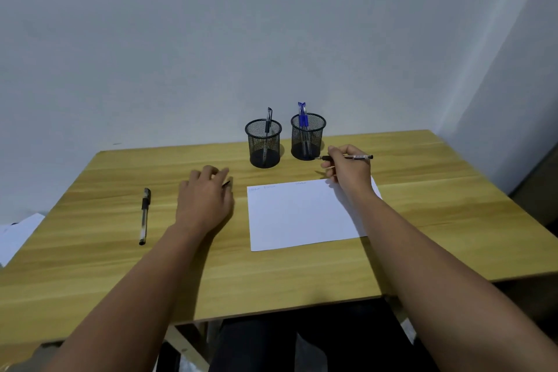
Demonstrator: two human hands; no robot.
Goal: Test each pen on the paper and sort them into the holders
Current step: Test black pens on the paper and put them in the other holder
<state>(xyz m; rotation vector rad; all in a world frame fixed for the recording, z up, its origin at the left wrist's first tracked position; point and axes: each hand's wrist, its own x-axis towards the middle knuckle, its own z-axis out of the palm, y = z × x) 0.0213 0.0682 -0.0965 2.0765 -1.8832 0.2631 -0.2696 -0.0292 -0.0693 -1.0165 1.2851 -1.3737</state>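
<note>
A white sheet of paper (299,214) lies on the wooden table (120,275), with faint scribbles along its far edge. Behind it stand two black mesh holders: the left holder (263,143) has one black pen, the right holder (307,137) has blue pens. My right hand (347,167) hovers over the paper's far right corner and grips an uncapped pen (359,157), its tip pointing left toward the right holder's base. My left hand (206,195) rests palm down left of the paper; a small dark piece, perhaps a pen cap (226,184), peeks out at its fingers. A capped black pen (144,216) lies further left.
A pale wall rises directly behind the table, and a second wall closes in at the right. White papers (18,235) lie off the table's left edge. My dark-clothed legs are under the near edge.
</note>
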